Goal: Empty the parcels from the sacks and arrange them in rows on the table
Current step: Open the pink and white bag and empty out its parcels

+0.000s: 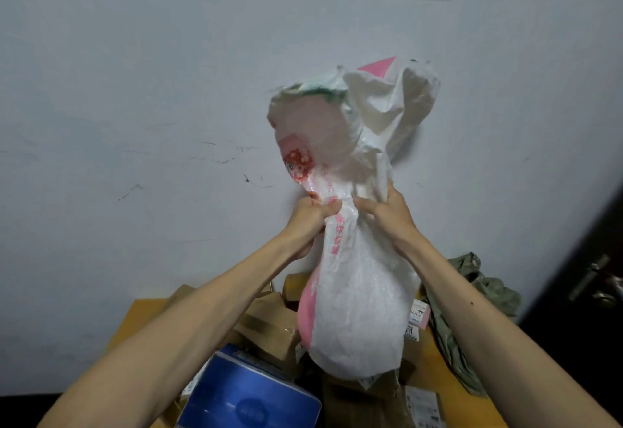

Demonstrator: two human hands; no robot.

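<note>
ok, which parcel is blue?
The blue parcel at the near edge, lower left of the sack; the boxes beside it are brown cardboard.

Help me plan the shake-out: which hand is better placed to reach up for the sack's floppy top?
Right, probably. The right hand grips the sack directly beneath its floppy top, which droops to that side; the left hand is clenched round the neck, anchoring it.

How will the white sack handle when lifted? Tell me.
Probably floppy: the white sack crumples where the left hand and right hand grip it, and its top flops over. Likely not empty: its lower end bulges.
</note>
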